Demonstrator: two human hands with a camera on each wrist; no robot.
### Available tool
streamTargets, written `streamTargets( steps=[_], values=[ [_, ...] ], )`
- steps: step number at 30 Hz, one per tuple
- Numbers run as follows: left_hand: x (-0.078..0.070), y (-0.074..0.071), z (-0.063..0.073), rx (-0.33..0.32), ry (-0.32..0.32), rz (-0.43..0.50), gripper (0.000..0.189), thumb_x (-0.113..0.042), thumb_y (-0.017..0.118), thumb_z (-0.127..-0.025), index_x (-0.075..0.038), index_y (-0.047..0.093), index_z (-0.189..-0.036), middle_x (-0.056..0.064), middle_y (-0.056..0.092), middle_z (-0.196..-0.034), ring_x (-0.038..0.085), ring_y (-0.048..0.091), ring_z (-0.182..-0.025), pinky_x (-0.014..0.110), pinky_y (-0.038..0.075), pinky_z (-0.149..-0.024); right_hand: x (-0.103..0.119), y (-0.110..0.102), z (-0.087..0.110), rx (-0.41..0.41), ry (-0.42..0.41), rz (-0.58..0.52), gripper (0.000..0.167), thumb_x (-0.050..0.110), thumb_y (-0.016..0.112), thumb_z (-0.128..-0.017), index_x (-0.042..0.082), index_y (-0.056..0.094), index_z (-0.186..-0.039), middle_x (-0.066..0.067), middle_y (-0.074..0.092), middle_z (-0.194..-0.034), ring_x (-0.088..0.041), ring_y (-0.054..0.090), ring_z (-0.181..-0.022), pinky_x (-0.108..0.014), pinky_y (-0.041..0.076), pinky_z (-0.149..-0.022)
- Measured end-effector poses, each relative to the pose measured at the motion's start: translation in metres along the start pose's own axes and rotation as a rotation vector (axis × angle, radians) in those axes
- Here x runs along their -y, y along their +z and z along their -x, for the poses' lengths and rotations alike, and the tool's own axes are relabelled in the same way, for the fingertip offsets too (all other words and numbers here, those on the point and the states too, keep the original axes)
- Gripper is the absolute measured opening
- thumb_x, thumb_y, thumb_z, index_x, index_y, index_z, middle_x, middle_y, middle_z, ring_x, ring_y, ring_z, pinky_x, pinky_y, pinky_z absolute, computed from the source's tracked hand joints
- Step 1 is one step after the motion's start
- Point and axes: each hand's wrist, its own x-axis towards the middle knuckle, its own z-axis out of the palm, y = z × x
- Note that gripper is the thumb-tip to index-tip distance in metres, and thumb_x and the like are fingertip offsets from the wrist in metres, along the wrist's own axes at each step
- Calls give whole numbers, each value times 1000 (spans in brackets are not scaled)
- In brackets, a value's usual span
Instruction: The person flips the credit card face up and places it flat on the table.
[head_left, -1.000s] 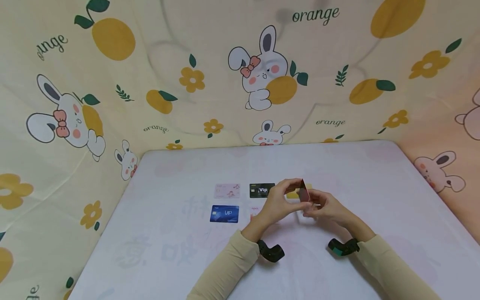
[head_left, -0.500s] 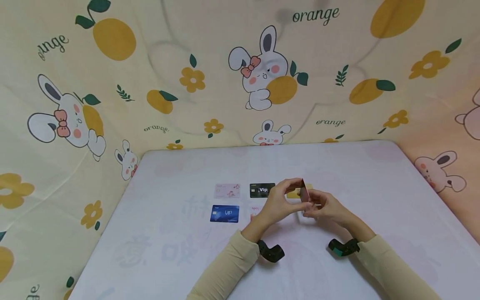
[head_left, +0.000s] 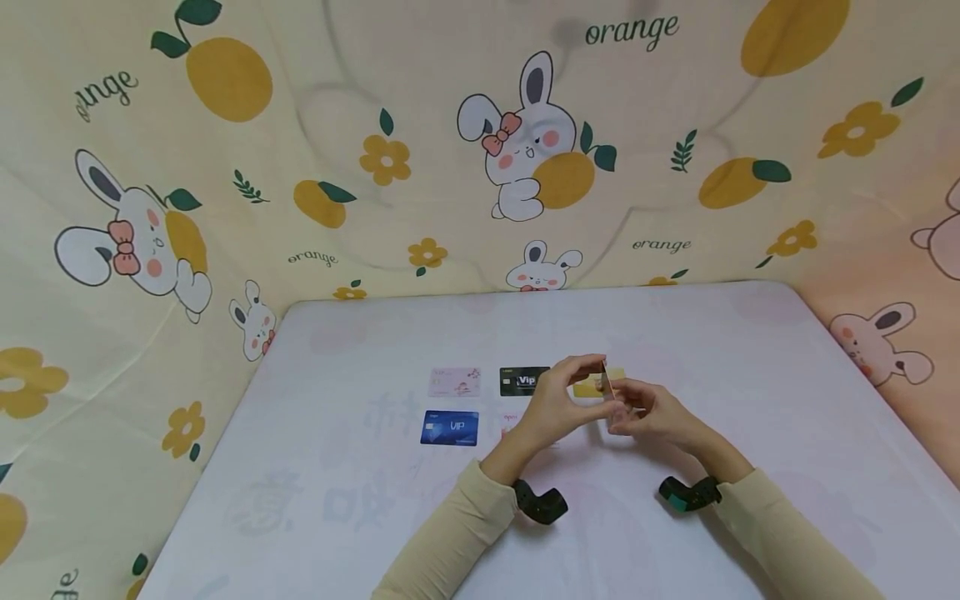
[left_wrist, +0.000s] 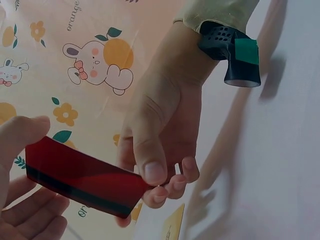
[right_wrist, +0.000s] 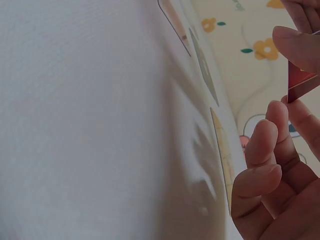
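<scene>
In the head view, my left hand (head_left: pixel 557 403) and my right hand (head_left: pixel 663 419) meet above the table around one thin card (head_left: pixel 608 382), seen nearly edge-on. The left wrist view shows its face as dark red (left_wrist: pixel 85 172) with a black stripe along the lower edge, slightly bowed. My left hand grips one end between thumb and fingers; my right thumb and fingers pinch the opposite end. Part of the red face also appears in the right wrist view. Behind the hands lies a yellow card (head_left: pixel 588 388), partly covered.
Flat on the white table (head_left: pixel 315 467) lie a pale pink card (head_left: pixel 454 382), a black Vip card (head_left: pixel 517 381), a blue VIP card (head_left: pixel 449 427) and a pink-and-white card (head_left: pixel 510 422), the last partly hidden by my left hand. A printed curtain (head_left: pixel 420 108) stands behind.
The held card has turned slightly, so its dark red face, visible in the head view before, now shows as a thin pale edge. Both hands stay almost in place.
</scene>
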Motion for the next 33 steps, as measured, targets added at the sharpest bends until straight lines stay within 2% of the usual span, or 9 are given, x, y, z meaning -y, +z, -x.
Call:
streamTargets(
  steps=[8, 15, 18, 23, 27, 33],
  values=[
    [2, -1, 1, -1, -20, -11, 58, -19, 80, -79, -8, 56, -131, 9, 63, -126, 19, 60, -118, 23, 47, -102, 2, -5, 2, -30, 36, 75, 59, 5, 79, -75, -9, 52, -126, 6, 57, -88, -4, 53, -77, -19, 47, -64],
    [6, -2, 4, 27, -40, -75, 57, -19, 81, -77, -8, 59, -129, 9, 65, -121, 18, 62, -113, 32, 50, -100, 0, -12, 7, -27, 36, 128, 56, 6, 81, -73, -6, 55, -121, -3, 57, -79, -3, 51, -70, -21, 44, -60],
    [10, -3, 6, 45, -50, -126, 58, -20, 82, -76, -9, 59, -128, 9, 66, -118, 19, 63, -109, 28, 51, -98, 1, -16, 11, -20, 57, 150, 56, 6, 81, -74, -6, 55, -122, -6, 56, -77, -3, 50, -67, -21, 42, -59],
    [17, -3, 9, 64, -64, -213, 60, -24, 83, -75, -10, 59, -128, 8, 68, -115, 19, 64, -105, 21, 51, -93, 1, -19, 14, -21, 139, 161, 60, 7, 81, -73, -6, 55, -125, -10, 58, -78, -3, 48, -66, -20, 41, -59],
    [20, -3, 13, 85, -71, -272, 59, -29, 82, -76, -8, 60, -127, 9, 67, -114, 17, 64, -103, 21, 52, -90, 1, -20, 17, -21, 189, 183, 61, 9, 81, -73, -4, 54, -126, -8, 58, -79, -3, 47, -66, -20, 41, -60],
    [29, -2, 18, 114, -102, -325, 58, -28, 81, -77, -5, 61, -126, 9, 65, -107, 17, 63, -95, 16, 51, -82, 0, -22, 21, -28, 194, 213, 61, 10, 82, -73, -5, 55, -125, -6, 57, -78, -3, 46, -66, -19, 40, -59]
  ],
)
